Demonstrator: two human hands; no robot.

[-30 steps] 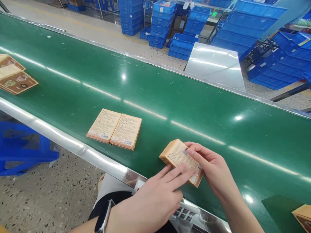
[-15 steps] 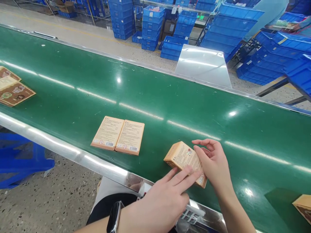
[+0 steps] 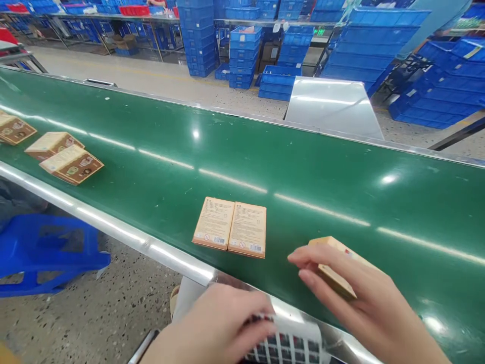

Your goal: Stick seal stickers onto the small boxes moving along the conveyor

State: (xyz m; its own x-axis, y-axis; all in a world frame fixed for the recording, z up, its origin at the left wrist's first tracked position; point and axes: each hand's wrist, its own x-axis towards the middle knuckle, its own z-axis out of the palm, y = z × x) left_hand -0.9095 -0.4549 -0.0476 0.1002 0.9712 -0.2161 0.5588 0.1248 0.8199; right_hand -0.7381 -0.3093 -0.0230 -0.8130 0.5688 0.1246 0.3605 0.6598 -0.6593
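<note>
My right hand [image 3: 352,288] is stretched across a small tan cardboard box [image 3: 322,240], hiding much of it. Its thumb and fingers are a little apart at the tips, and whether they touch the box is unclear. By the belt's near edge, my left hand [image 3: 223,323], blurred, pinches the edge of a white sheet [image 3: 290,344] bearing rows of dark stickers. Left of my right hand, two matching boxes, one [image 3: 214,222] and another [image 3: 248,230], lie flat side by side, their printed backs and barcodes facing up.
Several brown printed boxes [image 3: 71,164] lie at the left on the green conveyor belt [image 3: 162,131]. A metal plate [image 3: 333,103] adjoins the far rail. Stacked blue crates [image 3: 364,45] stand beyond it. A blue plastic stool [image 3: 49,253] stands below left.
My view has shifted left, showing more boxes there. The left hand has come off the box and back to the sticker sheet. My right hand has moved over the box.
</note>
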